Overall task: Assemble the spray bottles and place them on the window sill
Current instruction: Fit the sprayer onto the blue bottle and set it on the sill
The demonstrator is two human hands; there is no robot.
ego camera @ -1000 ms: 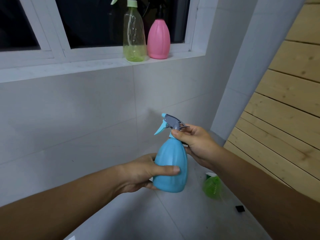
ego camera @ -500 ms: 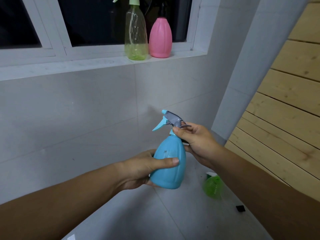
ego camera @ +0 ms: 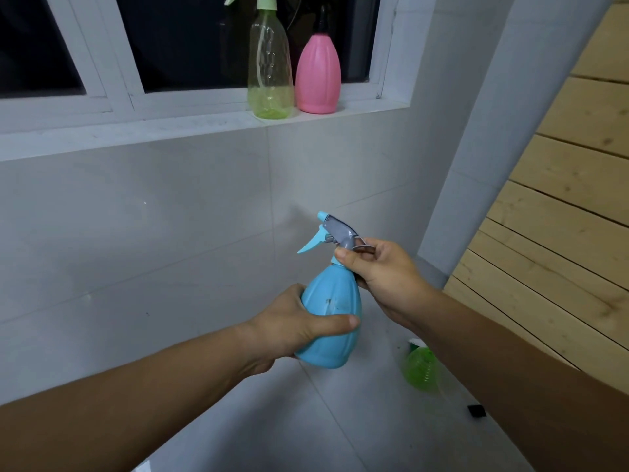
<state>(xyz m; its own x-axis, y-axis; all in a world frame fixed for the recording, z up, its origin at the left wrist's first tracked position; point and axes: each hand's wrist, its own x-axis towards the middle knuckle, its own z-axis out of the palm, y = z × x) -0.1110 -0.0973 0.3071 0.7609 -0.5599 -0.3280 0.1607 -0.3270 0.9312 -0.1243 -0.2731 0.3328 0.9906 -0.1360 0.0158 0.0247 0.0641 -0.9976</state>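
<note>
Head view, single moment.

Blue spray bottle (ego camera: 332, 318): held in the air in front of the tiled wall (ego camera: 170, 233), toward 5 o'clock from frame centre, roughly upright.

Left hand (ego camera: 289, 327): grips the bottle body from its 9 o'clock side. The thumb lies across the front and the fingers are wrapped behind.

Right hand (ego camera: 388, 277): enters from 3 o'clock. Thumb and fingers are curled round the neck and the rear of the grey-and-blue spray head (ego camera: 340, 233). The head sits on the neck, with its trigger and nozzle pointing toward 10 o'clock. The thumb covers the collar, so I cannot tell how it is seated.

Window sill (ego camera: 204, 126), 12 o'clock: 2 bottles stand upright. The pink bottle (ego camera: 318, 73) is just beside the clear green bottle (ego camera: 270, 69), at its 3 o'clock. I cannot tell whether they touch.

Floor, 5 o'clock: a green bottle (ego camera: 420, 369) is partly hidden behind the right forearm. A small black object (ego camera: 476, 411) lies near it, at its 5 o'clock.

Wooden plank wall (ego camera: 561, 233): 3 o'clock.
</note>
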